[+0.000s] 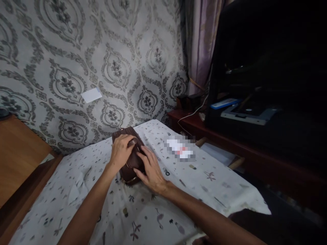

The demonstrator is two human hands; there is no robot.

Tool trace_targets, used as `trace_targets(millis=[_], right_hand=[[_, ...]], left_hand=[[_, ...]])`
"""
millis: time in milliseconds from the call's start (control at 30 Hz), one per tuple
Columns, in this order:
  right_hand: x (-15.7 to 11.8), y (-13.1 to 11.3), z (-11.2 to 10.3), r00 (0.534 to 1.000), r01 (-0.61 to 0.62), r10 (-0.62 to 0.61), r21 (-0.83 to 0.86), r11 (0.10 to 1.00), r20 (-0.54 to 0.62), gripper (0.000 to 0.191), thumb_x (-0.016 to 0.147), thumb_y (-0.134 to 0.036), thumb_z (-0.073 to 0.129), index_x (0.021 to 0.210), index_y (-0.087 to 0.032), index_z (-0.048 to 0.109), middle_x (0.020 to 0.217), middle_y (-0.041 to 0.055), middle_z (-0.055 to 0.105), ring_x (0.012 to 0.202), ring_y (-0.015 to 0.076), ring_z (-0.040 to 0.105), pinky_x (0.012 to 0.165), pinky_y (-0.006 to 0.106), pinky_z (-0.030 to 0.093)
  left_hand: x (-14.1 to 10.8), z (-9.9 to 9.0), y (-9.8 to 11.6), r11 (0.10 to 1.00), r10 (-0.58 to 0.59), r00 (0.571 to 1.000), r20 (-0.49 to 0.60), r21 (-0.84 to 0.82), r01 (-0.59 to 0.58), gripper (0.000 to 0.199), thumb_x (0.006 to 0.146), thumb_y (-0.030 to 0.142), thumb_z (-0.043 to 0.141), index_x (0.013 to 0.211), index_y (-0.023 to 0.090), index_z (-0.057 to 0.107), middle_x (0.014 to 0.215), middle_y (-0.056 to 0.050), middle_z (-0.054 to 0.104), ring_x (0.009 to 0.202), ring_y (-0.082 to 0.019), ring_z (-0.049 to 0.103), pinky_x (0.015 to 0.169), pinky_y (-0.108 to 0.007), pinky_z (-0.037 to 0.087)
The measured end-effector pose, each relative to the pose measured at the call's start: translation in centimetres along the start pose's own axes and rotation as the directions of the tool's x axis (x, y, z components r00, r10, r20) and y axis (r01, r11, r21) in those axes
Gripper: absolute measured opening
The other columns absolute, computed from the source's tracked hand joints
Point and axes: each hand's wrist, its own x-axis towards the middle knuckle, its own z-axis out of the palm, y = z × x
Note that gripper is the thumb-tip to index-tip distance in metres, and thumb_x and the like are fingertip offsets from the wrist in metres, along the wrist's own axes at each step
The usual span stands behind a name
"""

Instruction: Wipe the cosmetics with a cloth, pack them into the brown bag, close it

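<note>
A dark brown leather-like bag or purse [130, 175] with metal trim lies on a white patterned cloth [143, 217]. My left hand [121, 148] rests over its upper left part, fingers bent and closed on a small brown piece near the middle. On the bag's right side is my right hand [152, 168], its thumb and fingers spread and their tips touching the brown surface. What lies under the fingers is partly hidden.
A blurred-out white and red item [180, 148] lies on the cloth to the right. Beyond it are a dark red desk [184, 119] with an open drawer [219, 154] and a thin cable. A wooden surface [22, 149] stands at left, and a white card [91, 95] is on the wall.
</note>
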Motion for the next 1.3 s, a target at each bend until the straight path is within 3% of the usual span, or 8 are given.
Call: trace_targets(millis=[133,233,600,767,967,1167,1300], right_hand=[[-0.7,-0.1,-0.7,0.999,-0.001,0.001,-0.012,1.0,-0.047,0.035,0.097,-0.026,0.051,0.132,-0.02,0.056,0.141,0.0168,0.052,0.134,0.0297,0.047,0.107,0.052,0.046],[-0.8,0.0,-0.5,0.998,0.029,-0.03,-0.024,0.999,-0.061,0.035,0.097,-0.023,0.054,0.131,-0.021,0.058,0.133,0.0151,0.06,0.128,0.028,0.052,0.103,0.049,0.048],[-0.5,0.6,-0.3,0.996,0.07,-0.073,-0.047,0.996,-0.06,0.031,0.1,-0.031,0.054,0.127,-0.021,0.064,0.126,0.011,0.069,0.122,0.0259,0.058,0.099,0.046,0.047],[-0.5,0.8,0.1,0.998,0.043,-0.045,-0.051,0.998,-0.041,0.03,0.099,-0.035,0.054,0.125,-0.023,0.065,0.125,0.0095,0.07,0.121,0.0263,0.057,0.095,0.045,0.048],[-0.5,0.7,0.3,0.999,0.013,-0.013,-0.006,1.0,-0.04,0.036,0.1,-0.038,0.052,0.131,-0.022,0.059,0.127,0.0117,0.066,0.117,0.0265,0.057,0.096,0.045,0.05],[-0.5,0.6,0.1,0.996,-0.041,0.047,0.081,0.996,-0.081,0.045,0.098,-0.042,0.054,0.137,-0.02,0.05,0.134,0.0164,0.057,0.122,0.0296,0.055,0.099,0.05,0.05],[-0.8,0.4,0.4,0.993,-0.091,0.099,0.114,0.989,-0.068,0.054,0.094,-0.047,0.059,0.139,-0.02,0.047,0.14,0.0183,0.049,0.128,0.0332,0.049,0.104,0.055,0.047]], left_hand=[[0.2,0.5,-0.4,0.989,-0.131,0.987,-0.091,-0.082,0.123,0.015,0.091,0.025,0.059,0.093,0.019,0.072,0.091,-0.006,0.073,0.086,-0.022,0.065,0.081,-0.034,0.049],[0.0,0.8,-0.6,0.981,-0.16,0.979,-0.128,-0.13,0.144,0.013,0.09,0.025,0.06,0.091,0.019,0.072,0.09,-0.005,0.072,0.085,-0.021,0.065,0.08,-0.032,0.049],[-0.7,0.7,-0.7,0.938,-0.154,0.979,-0.133,-0.33,0.103,0.016,0.087,0.031,0.062,0.085,0.018,0.071,0.088,-0.005,0.072,0.083,-0.02,0.066,0.078,-0.03,0.051],[-1.7,0.3,-0.3,0.926,-0.049,0.994,-0.094,-0.377,0.01,0.014,0.087,0.027,0.063,0.083,0.018,0.072,0.086,-0.006,0.071,0.086,-0.02,0.066,0.081,-0.031,0.051],[-2.4,-0.3,0.0,0.931,0.081,0.996,-0.045,-0.354,-0.092,0.012,0.089,0.022,0.062,0.092,0.02,0.074,0.096,-0.008,0.071,0.1,-0.023,0.064,0.091,-0.036,0.05],[-3.1,-2.1,-1.1,0.988,0.063,0.997,-0.043,-0.135,-0.069,0.03,0.088,0.019,0.06,0.117,0.022,0.065,0.116,-0.008,0.069,0.113,-0.026,0.058,0.099,-0.042,0.046],[-4.2,-2.8,-2.5,1.0,-0.016,0.999,-0.049,-0.022,0.015,0.018,0.09,0.024,0.058,0.106,0.022,0.068,0.106,-0.007,0.071,0.104,-0.026,0.061,0.092,-0.041,0.048]])
